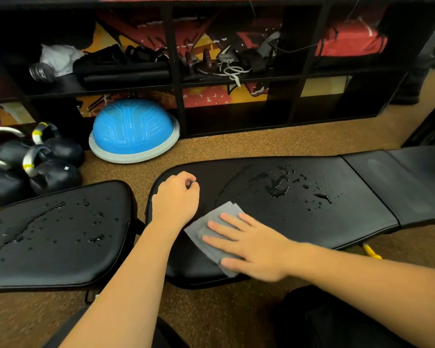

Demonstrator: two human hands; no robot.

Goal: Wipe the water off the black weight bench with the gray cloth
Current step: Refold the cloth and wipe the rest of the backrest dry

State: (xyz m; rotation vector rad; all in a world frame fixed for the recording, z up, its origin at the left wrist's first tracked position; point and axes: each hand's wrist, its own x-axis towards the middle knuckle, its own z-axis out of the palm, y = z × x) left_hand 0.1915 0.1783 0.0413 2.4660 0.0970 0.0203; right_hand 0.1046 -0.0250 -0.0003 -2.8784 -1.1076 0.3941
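Squarely atop the gray cloth (209, 231), right hand (255, 249), fingers (224, 226) outstretched.

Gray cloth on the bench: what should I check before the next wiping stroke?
1. Folded gray cloth flat on the black padded weight bench: ok.
2. Right hand presses the cloth with straight fingers: ok.
3. Left hand rests on the bench, off the cloth: ok.
4. Water puddle right of the cloth wiped: not ok.
5. Separate black seat pad dry: not ok, droplets.
6. Cloth's remaining absorbency: cannot tell.
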